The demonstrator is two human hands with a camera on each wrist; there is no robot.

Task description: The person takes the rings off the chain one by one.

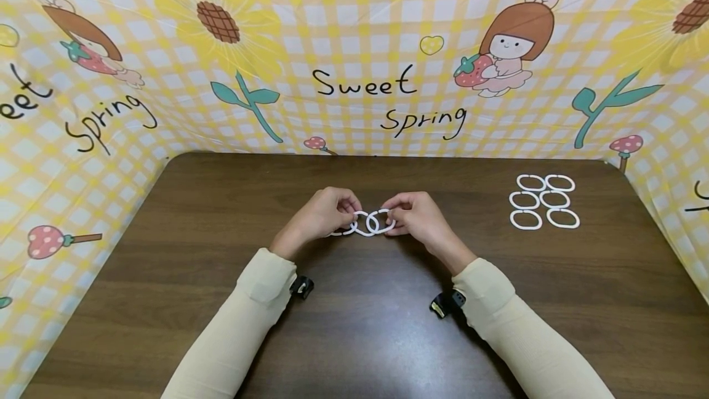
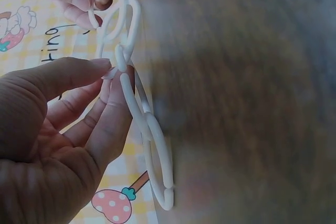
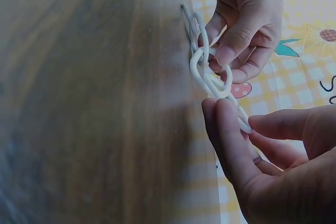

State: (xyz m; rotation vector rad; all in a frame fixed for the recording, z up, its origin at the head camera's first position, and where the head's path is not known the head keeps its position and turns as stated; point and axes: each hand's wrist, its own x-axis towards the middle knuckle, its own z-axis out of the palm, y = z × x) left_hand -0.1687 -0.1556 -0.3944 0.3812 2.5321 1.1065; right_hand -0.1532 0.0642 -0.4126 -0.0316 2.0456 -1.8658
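A short chain of white oval plastic links [image 1: 362, 231] spans the gap between both hands over the brown table. The left hand [image 1: 332, 211] pinches a link between thumb and fingers, and part of the chain hangs past it, as the left wrist view shows with the lower link [image 2: 160, 156]. At the chain's other end, the right hand [image 1: 415, 217] pinches the end link [image 3: 244, 121] between thumb and fingertips. Where the two links nearest the right hand meet, they loop through each other. Some of the chain is hidden behind the left fingers.
Several loose white links [image 1: 526, 220] lie in two columns on the right side of the wooden table [image 1: 365, 325]. A yellow checked cloth [image 1: 354, 36] with printed flowers and figures stands as a wall behind and along both sides.
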